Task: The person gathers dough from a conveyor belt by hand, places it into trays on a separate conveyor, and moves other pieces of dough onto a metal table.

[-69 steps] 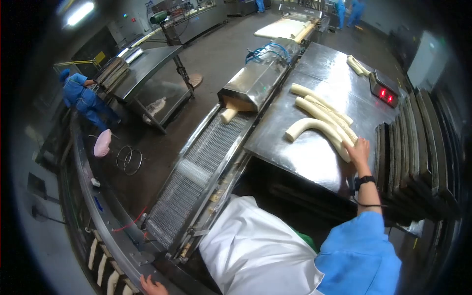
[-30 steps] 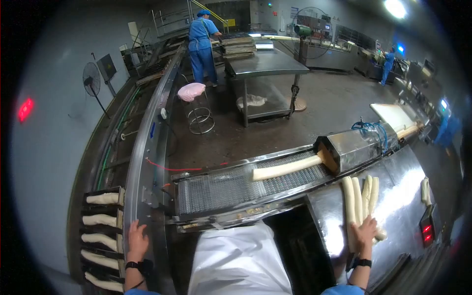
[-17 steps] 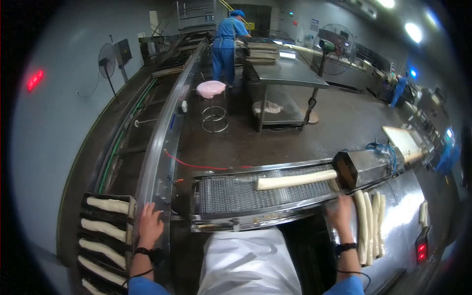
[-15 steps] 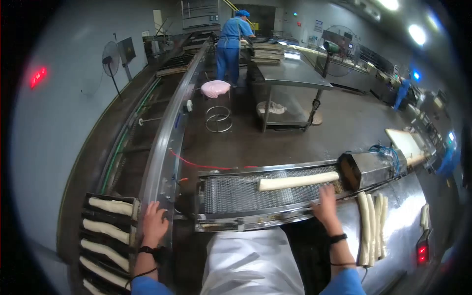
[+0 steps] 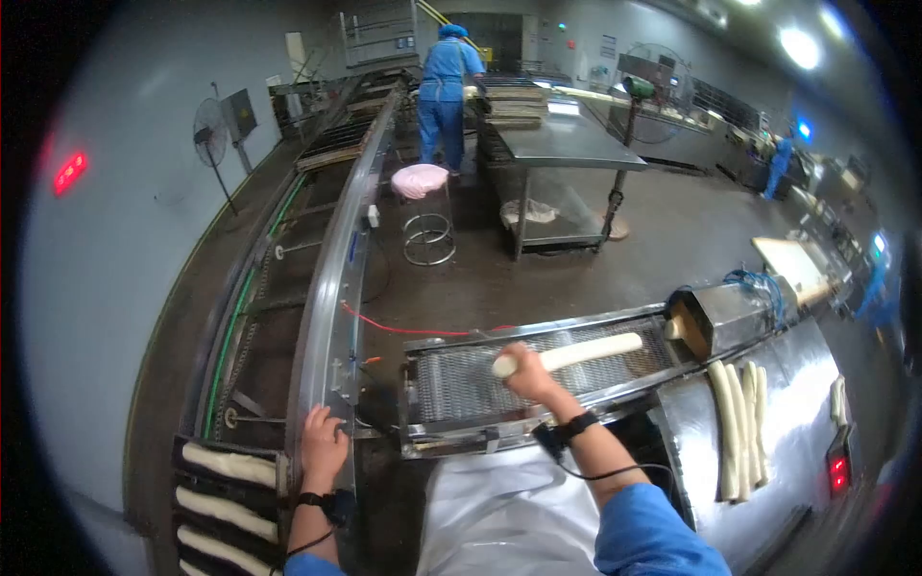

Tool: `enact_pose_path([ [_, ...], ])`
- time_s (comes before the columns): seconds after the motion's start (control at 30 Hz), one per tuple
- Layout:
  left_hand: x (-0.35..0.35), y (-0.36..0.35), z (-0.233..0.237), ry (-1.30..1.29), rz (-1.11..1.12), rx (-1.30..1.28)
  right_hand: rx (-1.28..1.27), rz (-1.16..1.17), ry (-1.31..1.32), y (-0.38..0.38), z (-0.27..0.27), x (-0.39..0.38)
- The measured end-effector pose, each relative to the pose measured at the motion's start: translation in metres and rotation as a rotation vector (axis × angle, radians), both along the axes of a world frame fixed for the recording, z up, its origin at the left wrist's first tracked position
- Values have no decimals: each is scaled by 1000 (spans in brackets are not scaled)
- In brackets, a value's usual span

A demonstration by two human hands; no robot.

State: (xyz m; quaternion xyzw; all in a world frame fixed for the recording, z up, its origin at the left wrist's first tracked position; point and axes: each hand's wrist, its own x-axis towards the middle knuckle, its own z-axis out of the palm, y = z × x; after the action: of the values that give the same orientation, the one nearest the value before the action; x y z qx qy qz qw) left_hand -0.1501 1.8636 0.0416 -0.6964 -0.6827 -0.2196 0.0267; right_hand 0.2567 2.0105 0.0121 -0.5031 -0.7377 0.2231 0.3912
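Observation:
A long pale dough roll (image 5: 600,349) lies along the wire-mesh conveyor (image 5: 451,389) in front of me. My right hand (image 5: 530,376) is closed around it near its left end, and that end sticks out past my fingers. On the metal rail (image 5: 325,331) to the left rests my left hand (image 5: 325,449), fingers loosely extended, with nothing held. Just left of that hand is a dark tray (image 5: 226,491) with several dough rolls (image 5: 229,464) in separate grooves. At the machine's mouth, the end of another dough roll (image 5: 674,328) shows.
Several dough rolls (image 5: 738,432) lie on the steel table (image 5: 691,413) at right. The conveyor leads from a metal machine housing (image 5: 735,317). Farther off are a pink-covered stool (image 5: 420,180), a steel worktable (image 5: 567,144) and a person in blue (image 5: 444,91) beside stacked trays (image 5: 514,101).
My right hand has moved left from beside the roll's right part and closed on its left end. The roll sits slightly farther left. Another roll's end now shows at the machine mouth.

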Motion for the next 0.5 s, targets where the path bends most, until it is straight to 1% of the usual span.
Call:
enact_pose_path([
  [0.03, -1, 1, -2, 2, 0, 21, -229, -41, 264, -6, 19, 25],
  [0.07, 0, 1, 1, 8, -4, 13, -322, -196, 605, -13, 25, 52],
  [0.1, 0, 2, -1, 8, -24, 10, -251, -283, 887, -18, 29, 86],
  [0.13, -2, 2, -4, 22, -13, 11, -292, -418, 1003, -39, 58, 120],
  [0.17, -3, 3, -6, 39, -3, 14, -205, -408, 1319, -54, 45, 167],
  [0.2, -1, 2, -3, 28, -18, 18, -32, -563, 1259, -76, 47, 198],
  [0.23, -1, 2, -2, 31, -37, 20, 75, -700, 1082, -88, -8, 270],
  [0.27, -1, 1, -4, 44, -27, 29, 225, -736, 1070, -136, 17, 269],
  [0.3, 0, 1, -4, 55, -15, 39, 242, -930, 1196, -166, 0, 299],
  [0.33, 3, 0, -2, 44, -7, 31, 235, -1149, 1132, -197, 0, 313],
  [0.37, 4, -2, -3, 44, -20, 32, 313, -1401, 1009, -226, 9, 304],
  [0.43, 3, 1, -2, 68, -7, 5, 71, -1570, 468, -297, -12, 307],
  [0.5, 5, 2, -1, 82, -15, -7, -207, -1702, 57, -349, -49, 316],
])
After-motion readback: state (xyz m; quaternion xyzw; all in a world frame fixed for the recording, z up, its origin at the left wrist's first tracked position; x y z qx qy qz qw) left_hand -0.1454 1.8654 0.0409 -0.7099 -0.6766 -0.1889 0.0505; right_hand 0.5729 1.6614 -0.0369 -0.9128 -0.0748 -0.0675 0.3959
